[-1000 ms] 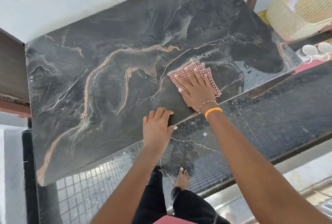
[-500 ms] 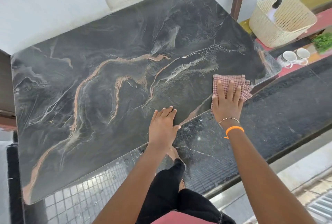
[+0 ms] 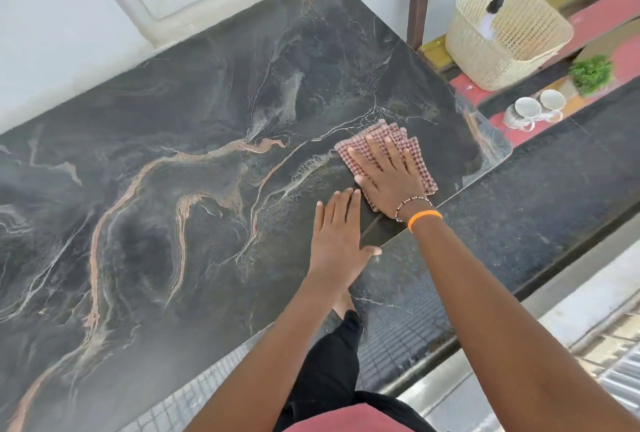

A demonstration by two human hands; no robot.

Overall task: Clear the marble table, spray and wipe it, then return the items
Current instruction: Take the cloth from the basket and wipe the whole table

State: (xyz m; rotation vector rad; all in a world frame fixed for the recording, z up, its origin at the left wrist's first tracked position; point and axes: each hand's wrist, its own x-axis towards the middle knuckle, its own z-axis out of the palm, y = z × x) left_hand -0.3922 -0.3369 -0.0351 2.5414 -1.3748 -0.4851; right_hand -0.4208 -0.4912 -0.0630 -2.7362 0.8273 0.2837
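Pressing flat with fingers spread, the right hand [image 3: 389, 177] is laid on a checked cloth [image 3: 382, 144] at the marble table's [image 3: 173, 154] three o'clock; the left hand [image 3: 337, 234], open-palmed, is braced at its near edge.

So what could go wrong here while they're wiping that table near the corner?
The checked cloth under the right hand sits near the marble table's front edge, so a long stroke might carry it off the edge. The left hand is pressed flat close beside it, so the two hands could bump. Streaks show just left of the cloth; if wet, they may dry as marks unless wiped again.
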